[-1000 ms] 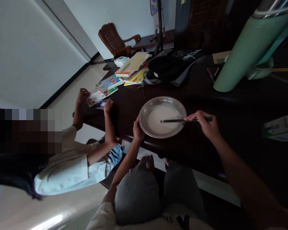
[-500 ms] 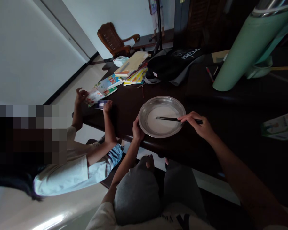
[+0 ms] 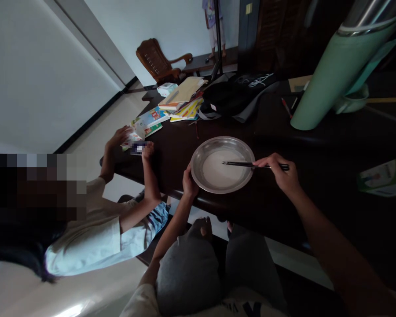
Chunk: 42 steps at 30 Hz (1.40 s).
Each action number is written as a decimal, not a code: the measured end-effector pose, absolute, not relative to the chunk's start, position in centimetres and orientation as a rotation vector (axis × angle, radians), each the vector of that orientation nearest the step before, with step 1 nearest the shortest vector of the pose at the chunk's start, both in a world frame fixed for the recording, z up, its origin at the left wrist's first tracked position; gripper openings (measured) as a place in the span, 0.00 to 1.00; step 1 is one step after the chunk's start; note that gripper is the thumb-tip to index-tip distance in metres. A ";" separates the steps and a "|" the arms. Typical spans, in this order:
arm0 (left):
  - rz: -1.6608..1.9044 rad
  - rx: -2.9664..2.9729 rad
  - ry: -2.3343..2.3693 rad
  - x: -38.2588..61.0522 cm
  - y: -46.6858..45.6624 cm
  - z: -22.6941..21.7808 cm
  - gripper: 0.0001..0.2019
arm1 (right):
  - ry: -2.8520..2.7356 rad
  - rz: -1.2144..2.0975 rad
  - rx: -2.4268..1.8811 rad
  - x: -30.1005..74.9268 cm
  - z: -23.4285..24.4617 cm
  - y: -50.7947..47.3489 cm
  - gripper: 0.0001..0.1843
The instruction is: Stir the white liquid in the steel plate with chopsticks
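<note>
A round metal plate (image 3: pixel 198 176) with a thin white liquid in it sits near the edge of a dark table (image 3: pixel 317 185). My left hand (image 3: pixel 188 181) is closed on the plate's near left rim. My right hand (image 3: pixel 280 174) pinches a pair of dark chopsticks (image 3: pixel 247 165) that lie level over the plate. Their tips reach the white liquid at the plate's middle.
Another person (image 3: pixel 86 237) sits at my left with both hands at the table end by colourful books (image 3: pixel 171 108). A black bag (image 3: pixel 231 94), a tall green flask (image 3: pixel 336 75), a green lid (image 3: pixel 351 102) and a carton (image 3: pixel 384 176) lie on the table. A wooden chair (image 3: pixel 158 61) stands behind.
My right hand pushed the chopsticks left across the plate and has drawn them back to the right. The other person's hand has dropped onto the books.
</note>
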<state>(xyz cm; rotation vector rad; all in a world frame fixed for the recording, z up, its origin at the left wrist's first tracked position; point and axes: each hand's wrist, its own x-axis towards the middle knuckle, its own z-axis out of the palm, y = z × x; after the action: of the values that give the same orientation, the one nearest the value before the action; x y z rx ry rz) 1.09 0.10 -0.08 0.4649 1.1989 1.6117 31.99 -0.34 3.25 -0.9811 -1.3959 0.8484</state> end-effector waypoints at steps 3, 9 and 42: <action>1.611 0.436 1.172 1.1 0.1 -0.1 0.10 | -1.328 0.904 -0.959 31.9 3.2 -0.3 0.32; 1.605 0.429 1.180 0.8 0.2 -0.3 0.09 | -1.489 0.855 -0.983 31.7 2.6 -0.1 0.29; 1.610 0.411 1.074 0.4 0.2 -0.1 0.10 | -1.517 0.922 -0.957 31.4 3.0 -0.1 0.31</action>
<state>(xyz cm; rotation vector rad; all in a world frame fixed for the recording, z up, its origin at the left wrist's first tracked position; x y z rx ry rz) 0.43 0.25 -0.13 0.4110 1.0741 1.6099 31.38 -0.12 2.98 -0.9572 -1.5167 0.9221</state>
